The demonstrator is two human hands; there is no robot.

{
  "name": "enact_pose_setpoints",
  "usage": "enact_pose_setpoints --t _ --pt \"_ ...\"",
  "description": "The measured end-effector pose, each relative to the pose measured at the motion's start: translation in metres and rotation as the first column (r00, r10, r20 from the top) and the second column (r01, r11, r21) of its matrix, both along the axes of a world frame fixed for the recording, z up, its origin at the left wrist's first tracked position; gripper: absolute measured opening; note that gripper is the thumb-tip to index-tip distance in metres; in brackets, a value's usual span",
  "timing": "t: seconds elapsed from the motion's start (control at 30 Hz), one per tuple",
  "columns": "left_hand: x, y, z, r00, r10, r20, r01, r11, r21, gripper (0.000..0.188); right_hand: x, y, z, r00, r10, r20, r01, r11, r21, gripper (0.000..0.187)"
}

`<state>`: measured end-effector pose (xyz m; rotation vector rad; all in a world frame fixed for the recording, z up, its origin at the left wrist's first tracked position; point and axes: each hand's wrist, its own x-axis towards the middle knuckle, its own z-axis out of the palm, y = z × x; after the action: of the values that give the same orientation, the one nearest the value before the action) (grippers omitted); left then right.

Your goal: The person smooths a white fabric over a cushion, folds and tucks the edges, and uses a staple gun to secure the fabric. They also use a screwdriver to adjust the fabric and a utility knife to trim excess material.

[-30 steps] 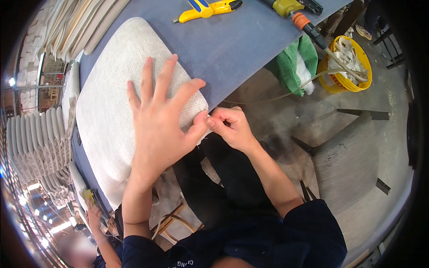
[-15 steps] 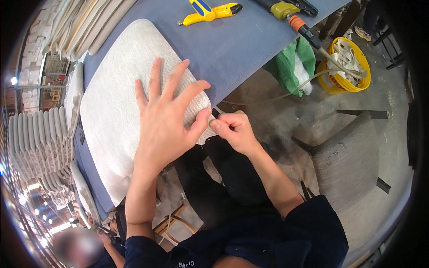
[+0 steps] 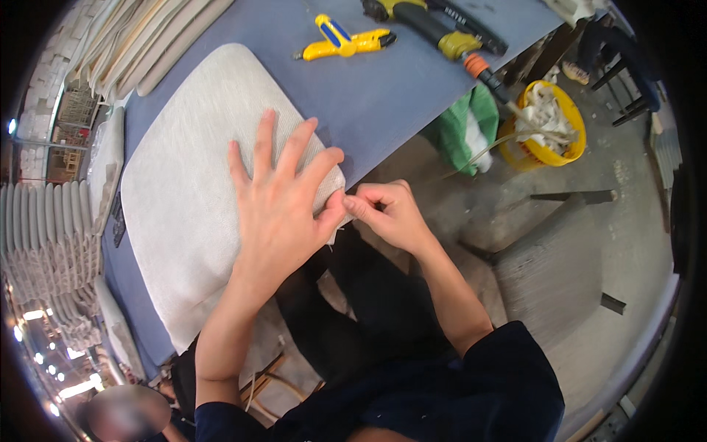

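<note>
A light grey fabric-covered seat cushion [image 3: 188,166] lies on the blue-topped table [image 3: 383,99], one corner reaching the table's near edge. Fingers spread wide, my left hand [image 3: 280,195] rests flat on the cushion close to that corner, its thumb bent down at the fabric's edge. My right hand [image 3: 389,215] is closed at the same corner, thumb and forefinger pinching the cushion's fabric edge right beside my left thumb. A few loose threads hang below the corner. What lies under the cushion there is hidden.
A yellow-and-blue cutting tool [image 3: 346,46] and an air staple gun [image 3: 442,35] with a hose lie on the table. At right stand a green sack [image 3: 464,132], a yellow bucket [image 3: 541,156] of scraps and an overturned grey chair [image 3: 552,269]. Cushions are stacked [image 3: 44,228] at left.
The view has shifted a little, bringing more of the staple gun into sight. Both hands stay at the cushion's corner, with my right fingers still pinching the fabric.
</note>
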<state>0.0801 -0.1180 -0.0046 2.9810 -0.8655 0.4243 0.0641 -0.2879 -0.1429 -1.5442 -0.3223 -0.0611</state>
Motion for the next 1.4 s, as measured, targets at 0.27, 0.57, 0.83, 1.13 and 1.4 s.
enact_pose_setpoints --t 0.27,0.57,0.83,1.13,1.4 --pt "-0.005 0.013 0.003 0.997 -0.030 0.074 0.030 1.000 0.005 0.038 0.109 -0.074 0.111 0.524 -0.263 0.810 0.851 0.165 -0.498 0.059" --pt "-0.003 0.017 -0.014 0.986 -0.076 0.150 0.076 0.997 0.007 0.045 0.141 -0.120 0.151 0.843 -0.300 0.447 0.537 0.403 -0.741 0.067" --pt "-0.006 0.016 -0.013 0.986 -0.071 0.151 0.065 0.997 0.042 0.050 -0.085 -0.021 0.078 0.945 -0.204 -0.256 0.239 0.965 0.111 0.035" --pt "0.001 0.014 -0.008 0.993 -0.063 0.097 0.062 0.998 0.011 0.054 -0.081 0.007 0.029 0.960 -0.279 0.032 0.280 0.942 -0.188 0.041" --pt "-0.003 0.011 -0.006 1.000 -0.026 0.011 0.026 1.000 0.004 0.057 -0.089 0.018 0.031 0.933 -0.352 0.080 0.357 0.870 -0.341 0.012"
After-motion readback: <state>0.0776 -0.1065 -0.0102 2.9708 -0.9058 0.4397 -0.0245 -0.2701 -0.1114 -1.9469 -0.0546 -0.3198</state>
